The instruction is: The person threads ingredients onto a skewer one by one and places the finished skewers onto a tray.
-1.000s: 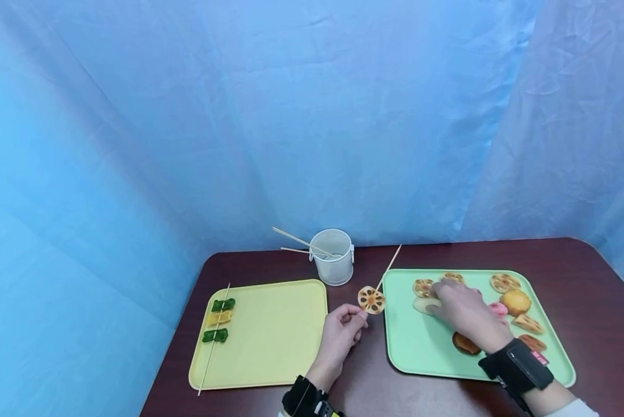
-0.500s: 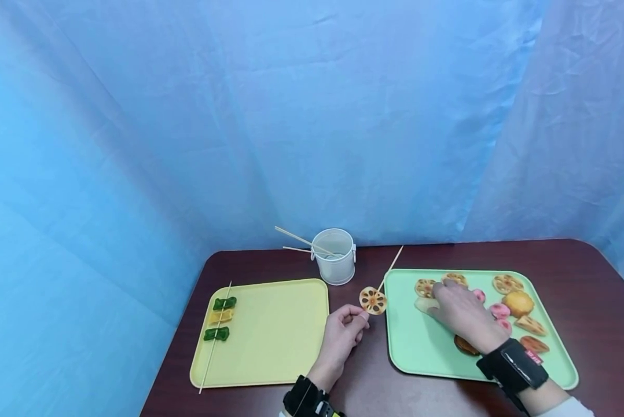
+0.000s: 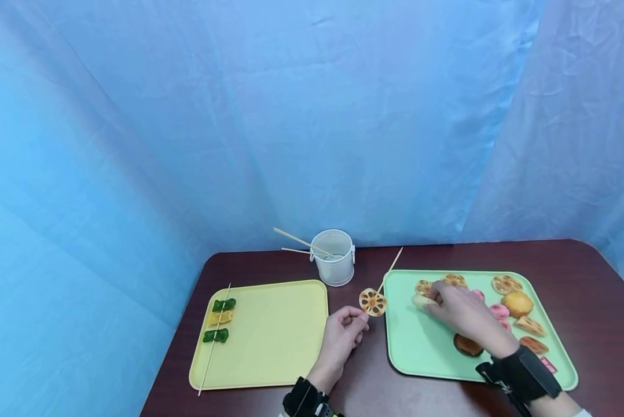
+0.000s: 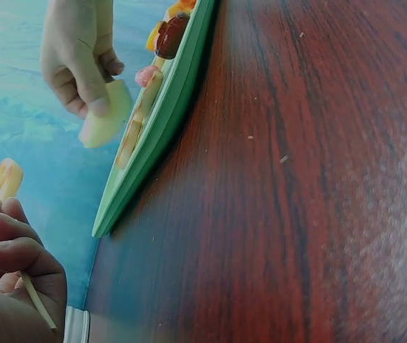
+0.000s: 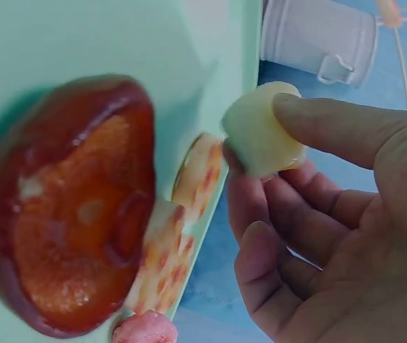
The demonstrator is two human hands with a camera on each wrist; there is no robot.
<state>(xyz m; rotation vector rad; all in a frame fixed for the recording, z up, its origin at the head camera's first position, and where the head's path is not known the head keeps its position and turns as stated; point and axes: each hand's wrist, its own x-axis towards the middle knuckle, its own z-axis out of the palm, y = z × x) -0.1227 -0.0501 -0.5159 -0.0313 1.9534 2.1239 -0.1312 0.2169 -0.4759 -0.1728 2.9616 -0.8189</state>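
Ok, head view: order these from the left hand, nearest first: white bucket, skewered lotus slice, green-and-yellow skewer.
1. Skewered lotus slice, just beyond the left hand.
2. White bucket, farther back.
3. Green-and-yellow skewer, off left on the yellow tray.

We see plastic-looking green tray: smooth pale piece above, glossy brown mushroom on it, wood-grain table under.

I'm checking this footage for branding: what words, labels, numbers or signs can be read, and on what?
No text is legible.
Red tag by the right black wrist strap: pale marks, too small and blurred to read.
White bucket: no lettering visible.
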